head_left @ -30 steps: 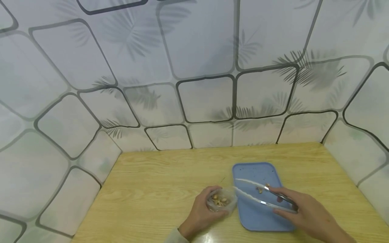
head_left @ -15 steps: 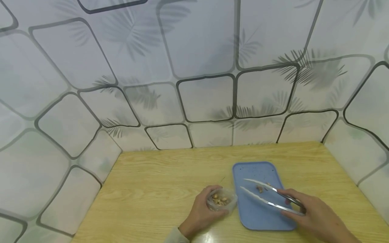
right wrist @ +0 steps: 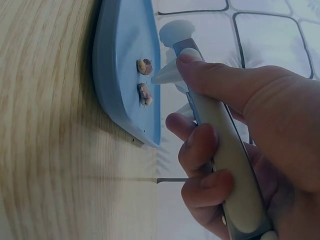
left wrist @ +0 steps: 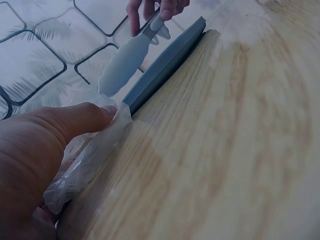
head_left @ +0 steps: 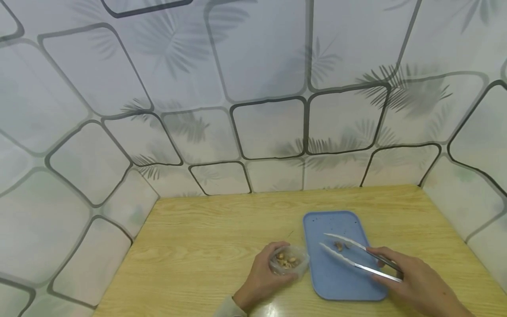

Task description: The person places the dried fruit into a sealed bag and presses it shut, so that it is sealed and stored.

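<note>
My left hand [head_left: 261, 275] holds a small clear plastic bag [head_left: 302, 264], its fingers and thumb around either side. The bag's mouth is spread, and several small light-brown pieces [head_left: 287, 260] lie inside. My right hand [head_left: 416, 277] grips metal tongs [head_left: 356, 265] with pale scalloped tips, their two arms spread apart with nothing between them. The tips stand over a blue tray [head_left: 340, 288], either side of a few brown crumpled pieces [head_left: 338, 246]. In the right wrist view, two such pieces [right wrist: 144, 66] show on the tray, beside the tongs' tips.
The tray lies on a wood-grain table [head_left: 210, 246], just right of the bag. Dark specks dot the tray's far end. A patterned wall covering [head_left: 273, 132] borders the table at the back and on both sides.
My right hand has moved to the right, carrying the spread tongs away from the bag's edge to over the brown pieces on the tray. The left hand and the bag have stayed put.
</note>
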Tool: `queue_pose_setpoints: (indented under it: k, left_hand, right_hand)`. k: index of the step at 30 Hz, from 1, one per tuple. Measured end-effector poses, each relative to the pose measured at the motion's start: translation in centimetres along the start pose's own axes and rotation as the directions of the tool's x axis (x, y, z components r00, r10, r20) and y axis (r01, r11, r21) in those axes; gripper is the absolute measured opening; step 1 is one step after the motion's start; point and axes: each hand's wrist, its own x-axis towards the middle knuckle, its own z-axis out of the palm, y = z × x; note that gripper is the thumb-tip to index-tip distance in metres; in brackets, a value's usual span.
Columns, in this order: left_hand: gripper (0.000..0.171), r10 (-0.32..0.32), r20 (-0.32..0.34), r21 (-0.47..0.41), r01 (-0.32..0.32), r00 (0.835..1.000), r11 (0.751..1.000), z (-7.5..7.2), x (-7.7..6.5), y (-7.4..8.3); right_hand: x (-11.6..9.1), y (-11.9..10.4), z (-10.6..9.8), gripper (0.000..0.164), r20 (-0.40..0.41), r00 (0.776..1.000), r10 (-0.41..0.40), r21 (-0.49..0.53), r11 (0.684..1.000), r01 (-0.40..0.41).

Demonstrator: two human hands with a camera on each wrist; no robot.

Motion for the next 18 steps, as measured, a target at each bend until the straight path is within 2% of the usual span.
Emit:
queue_pose_setpoints:
  k: [4, 12, 18]
  left_hand:
    - [0.072, 0.007, -0.002, 0.002, -0.007, 1.0, 1.0, 0.01, 0.01, -0.05]
    - [0.072, 0.001, -0.002, 0.0, -0.001, 1.0, 1.0, 0.03, 0.02, -0.11]
    - [0.071, 0.03, -0.001, 0.007, -0.03, 1.0, 1.0, 0.01, 0.18, -0.24]
  right_hand:
    - [0.06, 0.17, -0.08, 0.056, 0.006, 1.0, 0.002, -0.007, 1.0, -0.002]
    - [0.28, 0.35, -0.47, 0.06, 0.08, 0.993, 0.082, -0.058, 0.995, -0.077]
    - [0.29, 0.42, -0.67, 0.062, 0.113, 0.988, 0.105, -0.015, 0.994, -0.104]
